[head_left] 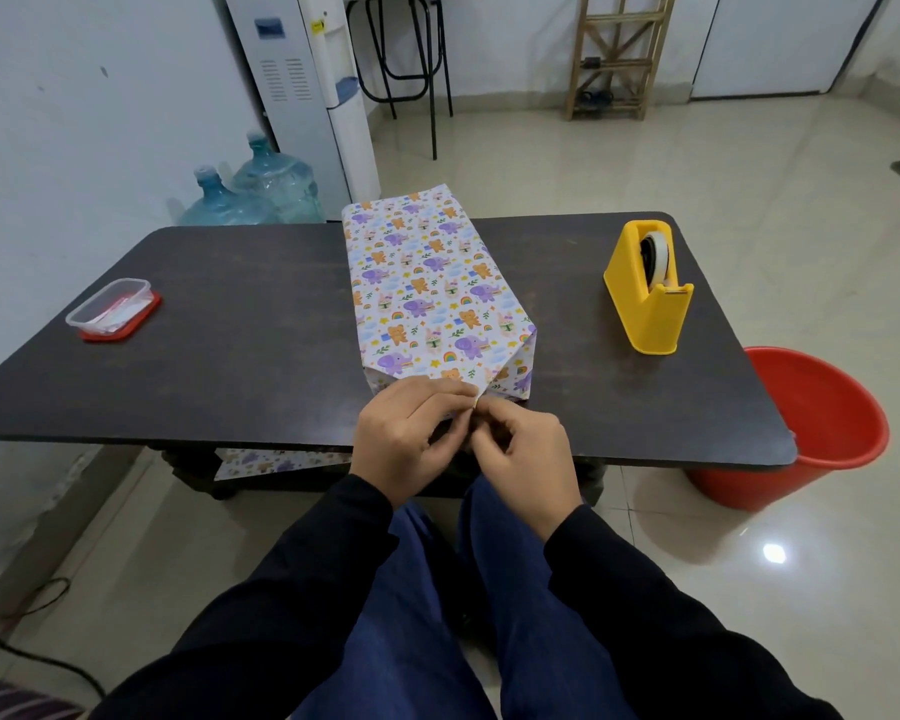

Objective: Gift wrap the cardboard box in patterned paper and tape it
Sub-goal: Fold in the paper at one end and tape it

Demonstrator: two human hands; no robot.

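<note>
I'm on the end-fold step. The box [422,293], covered along its length in the patterned paper [411,241], lies mid-tabletop [230,356]. It runs from the far edge towards me, and its near end stops just short of the near edge. The side folds at that end are tucked in, leaving a pointed flap [473,401].

My left hand [411,439] has a grip on the flap's tip, pinched between thumb and forefinger. My right hand [523,452] meets it from the right with fingers curled on the same tip. I judge that it pinches too, though the paper under it is mostly hidden.

No tape shows on this end. Next the flap needs creasing flat against the box end. One hand must pin it there while the other reaches for a strip from the tape dispenser [648,298], well apart to the right.
</note>
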